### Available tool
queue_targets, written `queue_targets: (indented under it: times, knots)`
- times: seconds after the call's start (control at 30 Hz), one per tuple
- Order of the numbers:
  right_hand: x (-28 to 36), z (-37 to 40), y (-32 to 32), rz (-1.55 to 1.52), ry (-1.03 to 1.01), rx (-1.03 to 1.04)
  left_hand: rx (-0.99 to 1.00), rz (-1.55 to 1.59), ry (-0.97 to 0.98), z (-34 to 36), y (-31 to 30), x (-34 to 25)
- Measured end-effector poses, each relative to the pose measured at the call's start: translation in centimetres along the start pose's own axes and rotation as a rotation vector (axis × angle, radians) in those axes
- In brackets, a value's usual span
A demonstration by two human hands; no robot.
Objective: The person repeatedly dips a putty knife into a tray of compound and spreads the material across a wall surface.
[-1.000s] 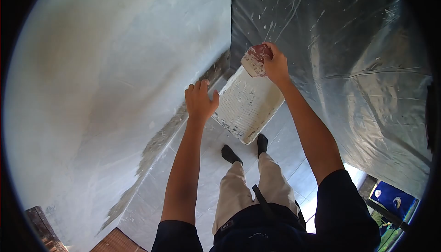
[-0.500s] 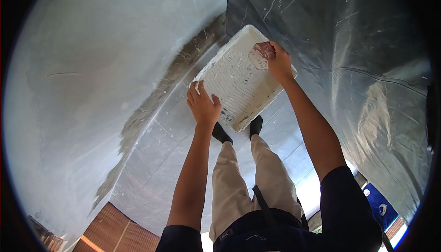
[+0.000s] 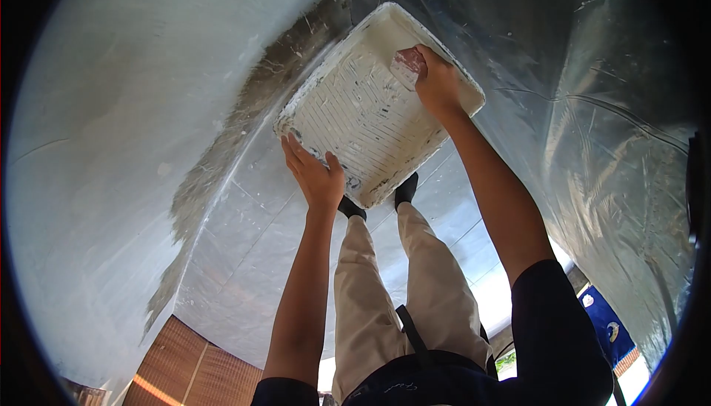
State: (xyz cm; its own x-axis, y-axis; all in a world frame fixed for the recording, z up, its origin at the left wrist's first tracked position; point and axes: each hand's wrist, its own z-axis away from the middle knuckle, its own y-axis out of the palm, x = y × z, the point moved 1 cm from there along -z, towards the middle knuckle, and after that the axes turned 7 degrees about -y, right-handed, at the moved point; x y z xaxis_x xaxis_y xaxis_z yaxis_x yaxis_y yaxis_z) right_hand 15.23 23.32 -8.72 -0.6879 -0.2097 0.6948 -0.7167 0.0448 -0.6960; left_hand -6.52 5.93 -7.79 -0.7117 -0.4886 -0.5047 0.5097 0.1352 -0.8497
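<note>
A white paint tray [image 3: 355,102] with a ribbed slope is caked with paint and dark flecks. It appears above my feet. At its lower left rim, my left hand [image 3: 314,176] grips the edge, thumb on the inner side and fingers along the outside. My right hand [image 3: 438,84] is closed around a flat, reddish-brown scraper-like piece [image 3: 408,67] smeared with white. That piece is over the deeper end of the tray, overlapping its inner surface in this view. The hand hides part of it.
A partly painted wall [image 3: 133,110] rises on the left, with a bare dark strip [image 3: 252,102] along its foot. Dark plastic sheeting [image 3: 578,110] hangs on the right. Grey sheeting [image 3: 237,250] covers the floor around my feet. Brown slatted panels [image 3: 185,365] stand lower left.
The tray has shifted up and left and looks larger, more tilted toward me. Both hands have moved with it, the right one up and slightly left with the reddish piece.
</note>
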Motion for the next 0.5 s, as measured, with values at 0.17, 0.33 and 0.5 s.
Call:
queue_targets:
  times: [0.17, 0.33, 0.5]
  knots:
    - [-0.3, 0.0, 0.8, 0.037, -0.097, -0.067, 0.046, 0.036, -0.070, 0.1, 0.3, 0.0]
    - [-0.9, -0.8, 0.9, 0.026, -0.081, -0.034, 0.040, 0.094, -0.197, 0.0, 0.8, 0.0]
    - [-0.6, -1.2, 0.8, 0.049, -0.030, 0.043, 0.050, 0.167, -0.183, 0.1, 1.2, 0.3]
